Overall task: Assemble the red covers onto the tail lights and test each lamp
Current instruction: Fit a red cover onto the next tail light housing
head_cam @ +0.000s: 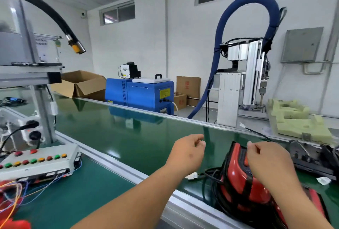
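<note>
Ok: left hand (187, 152) loosely curled, empty; right hand (269, 164) over the tail light (236, 188) at 5 o'clock, grip unclear. Press its edges evenly, keep cable (211, 174) clear.

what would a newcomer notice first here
The glossy red tail light at lower right, lying among black cables on the green conveyor belt, draws the eye first, with the right hand over it and the left hand beside it. Behind, a thick blue hose arches high at right, and a box of coloured push buttons sits at lower left.
</note>
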Demonstrator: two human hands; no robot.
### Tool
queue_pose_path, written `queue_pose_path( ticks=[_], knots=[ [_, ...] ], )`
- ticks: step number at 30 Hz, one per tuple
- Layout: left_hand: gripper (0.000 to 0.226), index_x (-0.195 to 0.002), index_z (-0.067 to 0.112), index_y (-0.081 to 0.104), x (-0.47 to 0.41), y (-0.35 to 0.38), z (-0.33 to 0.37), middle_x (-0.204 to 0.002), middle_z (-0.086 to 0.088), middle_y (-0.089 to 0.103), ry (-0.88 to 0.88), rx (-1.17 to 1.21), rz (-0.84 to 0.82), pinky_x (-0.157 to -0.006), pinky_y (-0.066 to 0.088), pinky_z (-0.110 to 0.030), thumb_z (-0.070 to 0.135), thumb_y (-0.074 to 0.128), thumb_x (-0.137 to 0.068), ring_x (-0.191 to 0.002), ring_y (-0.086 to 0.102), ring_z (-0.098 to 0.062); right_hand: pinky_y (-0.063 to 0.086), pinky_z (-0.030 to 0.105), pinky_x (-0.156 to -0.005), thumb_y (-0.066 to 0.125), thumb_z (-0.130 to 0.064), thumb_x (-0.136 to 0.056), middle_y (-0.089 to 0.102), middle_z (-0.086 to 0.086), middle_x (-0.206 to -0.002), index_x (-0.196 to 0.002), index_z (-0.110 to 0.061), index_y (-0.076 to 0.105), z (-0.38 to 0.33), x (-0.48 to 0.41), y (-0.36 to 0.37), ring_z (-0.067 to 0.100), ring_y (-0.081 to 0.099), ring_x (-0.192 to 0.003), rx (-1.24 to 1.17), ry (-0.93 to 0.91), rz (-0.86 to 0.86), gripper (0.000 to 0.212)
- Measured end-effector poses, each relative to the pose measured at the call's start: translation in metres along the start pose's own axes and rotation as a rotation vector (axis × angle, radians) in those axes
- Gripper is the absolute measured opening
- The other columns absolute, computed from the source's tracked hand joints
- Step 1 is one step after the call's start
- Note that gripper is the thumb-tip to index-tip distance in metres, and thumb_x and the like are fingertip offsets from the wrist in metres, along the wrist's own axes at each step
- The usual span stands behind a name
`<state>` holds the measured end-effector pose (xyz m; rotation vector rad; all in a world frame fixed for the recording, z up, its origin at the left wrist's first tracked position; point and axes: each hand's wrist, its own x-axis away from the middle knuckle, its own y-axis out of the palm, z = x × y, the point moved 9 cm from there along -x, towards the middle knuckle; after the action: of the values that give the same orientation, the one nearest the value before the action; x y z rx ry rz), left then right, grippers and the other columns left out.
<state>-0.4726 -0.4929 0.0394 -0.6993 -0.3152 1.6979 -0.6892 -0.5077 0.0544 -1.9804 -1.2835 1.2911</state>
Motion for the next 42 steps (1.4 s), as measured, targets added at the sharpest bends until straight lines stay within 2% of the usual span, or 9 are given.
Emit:
queue_pose_path(
  ticks=[3, 7, 11, 18, 21, 28, 32, 38, 42],
  knots=[
    [0.034, -0.129, 0.026, 0.058, 0.009, -0.056, -0.013, -0.097, 0.014, 0.063, -0.026, 0.076, 0.104, -0.062, 0.045, -0.013, 0.034, 0.048, -0.098, -0.072, 0.057, -0.001, 0.033, 0.035, -0.058, 0.046, -0.032, -0.098, 0.052, 0.005, -0.06, -0.056, -0.011, 0.052, -0.067, -0.005, 0.02, 0.027, 0.049, -0.063, -0.077, -0.144, -0.031, 0.047],
    [0.031, -0.125, 0.026, 0.06, 0.042, -0.139, -0.046, -0.088, 0.016, 0.063, -0.07, 0.134, 0.286, -0.056, 0.041, -0.003, 0.034, 0.051, -0.097, -0.075, 0.059, 0.003, 0.027, 0.03, -0.049, 0.048, -0.038, -0.097, 0.054, 0.006, -0.058, -0.062, -0.009, 0.052, -0.166, 0.011, 0.06, 0.02, 0.049, -0.059, -0.211, -0.297, -0.118, 0.046],
    [0.028, -0.123, 0.029, 0.061, 0.092, -0.22, -0.097, -0.105, 0.009, 0.068, -0.186, 0.1, 0.476, -0.076, 0.048, -0.015, 0.033, 0.052, -0.097, -0.092, 0.064, -0.007, 0.024, 0.029, -0.046, 0.052, -0.04, -0.095, 0.05, 0.001, -0.057, -0.06, -0.011, 0.049, -0.278, 0.065, 0.101, 0.013, 0.044, -0.055, -0.349, -0.514, -0.22, 0.046],
    [0.028, -0.12, 0.021, 0.066, 0.191, -0.327, -0.161, -0.114, 0.001, 0.07, -0.373, -0.122, 0.731, -0.096, 0.047, -0.03, 0.026, 0.052, -0.097, -0.106, 0.063, -0.015, 0.024, 0.032, -0.059, 0.048, -0.034, -0.097, 0.05, 0.003, -0.064, -0.056, -0.02, 0.036, -0.446, 0.188, 0.139, 0.027, 0.046, -0.068, -0.497, -0.866, -0.405, 0.045],
    [0.025, -0.113, 0.021, 0.07, 0.234, -0.362, -0.177, -0.111, 0.0, 0.071, -0.432, -0.168, 0.844, -0.094, 0.048, -0.033, 0.021, 0.051, -0.097, -0.105, 0.063, -0.018, 0.028, 0.031, -0.061, 0.046, -0.032, -0.097, 0.053, 0.002, -0.066, -0.066, -0.016, 0.051, -0.496, 0.237, 0.145, 0.031, 0.056, -0.077, -0.545, -0.972, -0.477, 0.036],
    [0.031, -0.09, 0.026, 0.068, 0.323, -0.42, -0.214, -0.078, 0.006, 0.064, -0.511, -0.222, 1.015, -0.065, 0.041, -0.026, 0.016, 0.04, -0.1, -0.074, 0.055, -0.016, 0.026, 0.031, -0.064, 0.046, -0.032, -0.098, 0.063, 0.011, -0.088, -0.074, -0.016, 0.045, -0.573, 0.337, 0.158, 0.03, 0.058, -0.089, -0.599, -1.122, -0.638, 0.029],
    [0.031, -0.081, 0.024, 0.061, 0.361, -0.438, -0.236, -0.073, -0.003, 0.06, -0.599, -0.253, 1.05, -0.06, 0.036, -0.025, 0.016, 0.038, -0.1, -0.066, 0.05, -0.012, 0.027, 0.031, -0.063, 0.045, -0.031, -0.097, 0.052, 0.005, -0.08, -0.076, -0.015, 0.049, -0.599, 0.383, 0.172, 0.028, 0.055, -0.083, -0.585, -1.188, -0.71, 0.027],
    [0.027, -0.11, 0.018, 0.069, 0.405, -0.467, -0.254, -0.099, 0.001, 0.072, -0.776, -0.49, 1.067, -0.077, 0.049, -0.026, 0.016, 0.05, -0.091, -0.086, 0.065, -0.017, 0.039, 0.032, -0.07, 0.044, -0.039, -0.098, 0.058, 0.007, -0.095, -0.077, -0.016, 0.057, -0.608, 0.428, 0.2, 0.027, 0.059, -0.089, -0.494, -1.258, -0.728, 0.033],
    [0.023, -0.104, 0.017, 0.072, 0.441, -0.521, -0.252, -0.085, 0.004, 0.069, -0.827, -0.583, 1.233, -0.062, 0.041, -0.02, 0.019, 0.052, -0.09, -0.069, 0.059, -0.009, 0.042, 0.03, -0.066, 0.045, -0.038, -0.095, 0.062, 0.003, -0.077, -0.07, -0.015, 0.057, -0.6, 0.435, 0.22, 0.025, 0.061, -0.075, -0.472, -1.199, -0.789, 0.036]
  ],
)
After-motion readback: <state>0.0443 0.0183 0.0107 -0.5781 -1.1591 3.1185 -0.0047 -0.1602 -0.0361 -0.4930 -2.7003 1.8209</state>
